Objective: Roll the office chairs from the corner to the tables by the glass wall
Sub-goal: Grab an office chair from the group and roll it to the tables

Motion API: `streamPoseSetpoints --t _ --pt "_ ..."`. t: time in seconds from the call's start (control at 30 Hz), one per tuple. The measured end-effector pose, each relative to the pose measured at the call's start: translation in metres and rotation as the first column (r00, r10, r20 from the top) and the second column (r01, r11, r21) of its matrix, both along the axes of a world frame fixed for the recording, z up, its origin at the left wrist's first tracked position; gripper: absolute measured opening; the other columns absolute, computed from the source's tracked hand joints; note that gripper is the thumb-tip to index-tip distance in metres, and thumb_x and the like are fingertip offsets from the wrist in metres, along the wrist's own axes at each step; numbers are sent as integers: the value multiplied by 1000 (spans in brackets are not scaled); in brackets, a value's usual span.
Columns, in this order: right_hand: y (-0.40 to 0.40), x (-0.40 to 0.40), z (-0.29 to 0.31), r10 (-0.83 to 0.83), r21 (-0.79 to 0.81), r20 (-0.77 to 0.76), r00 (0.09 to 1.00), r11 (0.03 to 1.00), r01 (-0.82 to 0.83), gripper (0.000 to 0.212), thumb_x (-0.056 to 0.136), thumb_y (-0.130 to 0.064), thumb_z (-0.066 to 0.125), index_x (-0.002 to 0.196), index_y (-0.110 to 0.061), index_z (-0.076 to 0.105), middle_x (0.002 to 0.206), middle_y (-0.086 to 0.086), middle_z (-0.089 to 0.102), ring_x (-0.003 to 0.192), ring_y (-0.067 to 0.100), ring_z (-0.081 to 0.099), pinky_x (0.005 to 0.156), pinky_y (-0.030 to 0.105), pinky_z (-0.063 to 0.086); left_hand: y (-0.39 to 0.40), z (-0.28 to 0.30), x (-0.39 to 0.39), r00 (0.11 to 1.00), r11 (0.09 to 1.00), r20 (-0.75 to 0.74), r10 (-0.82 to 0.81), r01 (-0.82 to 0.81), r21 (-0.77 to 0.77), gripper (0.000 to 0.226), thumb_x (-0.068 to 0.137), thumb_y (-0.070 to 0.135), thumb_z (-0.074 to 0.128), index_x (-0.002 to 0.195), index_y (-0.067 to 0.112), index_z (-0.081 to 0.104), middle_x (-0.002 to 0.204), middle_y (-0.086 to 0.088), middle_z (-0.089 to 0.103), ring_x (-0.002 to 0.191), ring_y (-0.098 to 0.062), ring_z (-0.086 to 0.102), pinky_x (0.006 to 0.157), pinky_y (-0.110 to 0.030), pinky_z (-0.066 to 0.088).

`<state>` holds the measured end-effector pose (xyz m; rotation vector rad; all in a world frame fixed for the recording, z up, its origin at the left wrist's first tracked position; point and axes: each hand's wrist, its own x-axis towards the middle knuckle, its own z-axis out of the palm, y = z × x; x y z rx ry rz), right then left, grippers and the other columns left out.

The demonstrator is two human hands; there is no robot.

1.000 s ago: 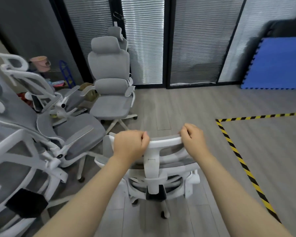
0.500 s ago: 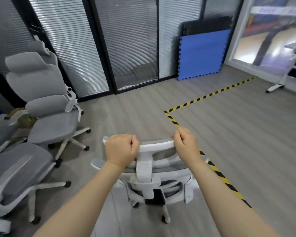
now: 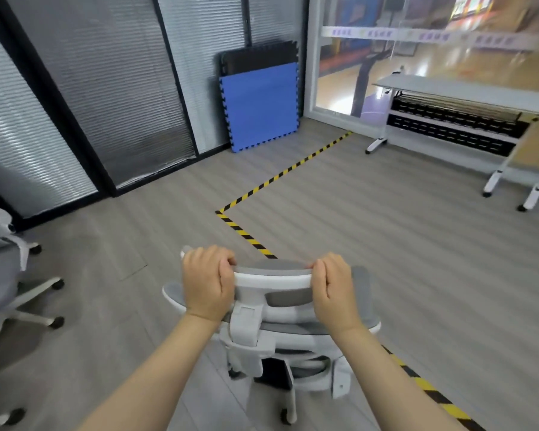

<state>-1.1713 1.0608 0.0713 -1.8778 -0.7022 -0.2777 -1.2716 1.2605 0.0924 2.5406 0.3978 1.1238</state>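
the view has swung right: the cluster of parked chairs has slid off left, leaving one chair (image 3: 0,275) at the edge, while the glass wall (image 3: 417,57) and a white surface (image 3: 461,91) have come into sight.

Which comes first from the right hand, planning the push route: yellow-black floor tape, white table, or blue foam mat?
Seen from the head camera, measured from the right hand:
1. Yellow-black floor tape, passing under the held chair.
2. White table, ahead to the right by the glass wall.
3. Blue foam mat, leaning in the far corner.
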Motion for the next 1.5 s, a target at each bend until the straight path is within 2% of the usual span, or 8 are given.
streamPoseSetpoints --t 0.2,0.3,0.43,0.67,0.93,1.23,1.4,1.5 --pt "-87 24 -8 -162 13 119 980 987 161 36 99 -25 27 75 -15 52 74 -11 44 71 13 42 70 28 32 -76 -12 53 984 985 88 -158 163 -52 30 91 22 29 78 10 52 81 -1 51 76 -20 40 75 -31 28" --pt "-128 34 -10 -228 22 151 962 974 227 40 101 -27 25 77 -13 54 77 -9 46 73 14 42 70 33 34 -111 -25 77 953 957 121 -278 285 -45 23 93 23 30 94 11 50 97 -7 51 92 -26 45 93 -37 34" --pt "-179 42 -14 -334 49 179 926 942 331 49 103 -35 19 81 -11 55 81 -2 50 76 16 43 72 35 36 -153 -32 110 895 903 129 -427 429 17 29 95 23 28 108 10 50 113 -5 49 113 -25 46 113 -42 22" --pt "-251 67 -22 -507 49 208 836 859 509 50 103 -36 22 89 -5 58 90 2 53 83 18 45 77 35 38 -219 -31 189 801 803 68 -594 596 -9 35 96 27 26 113 11 51 116 -9 53 118 -31 48 112 -56 27" --pt "-312 124 -30 -642 -2 257 723 747 665 35 102 -38 23 106 -15 49 100 10 58 86 28 49 79 40 42 -288 -27 305 659 657 30 -752 752 -47 39 98 34 22 106 9 52 109 -10 52 112 -33 50 114 -41 25" --pt "-376 211 -37 -787 -1 287 547 570 821 33 102 -35 25 107 -14 49 100 10 57 87 25 47 79 36 40 -384 -30 434 473 458 89 -876 876 -152 40 95 23 27 113 3 57 121 -11 52 119 -33 48 104 -53 35" --pt "-423 260 -34 -848 -1 257 463 479 878 33 102 -37 24 106 -14 48 99 11 55 86 27 47 78 39 41 -449 -29 490 422 391 105 -900 891 -231 40 95 20 27 120 6 56 130 -8 51 132 -29 40 116 -40 24" --pt "-452 290 -34 -877 7 262 403 419 908 35 102 -38 23 107 -13 47 100 12 54 87 26 46 78 37 40 -480 -31 527 361 334 98 -927 917 -216 39 94 18 27 119 7 56 127 -7 52 130 -28 41 117 -34 20"
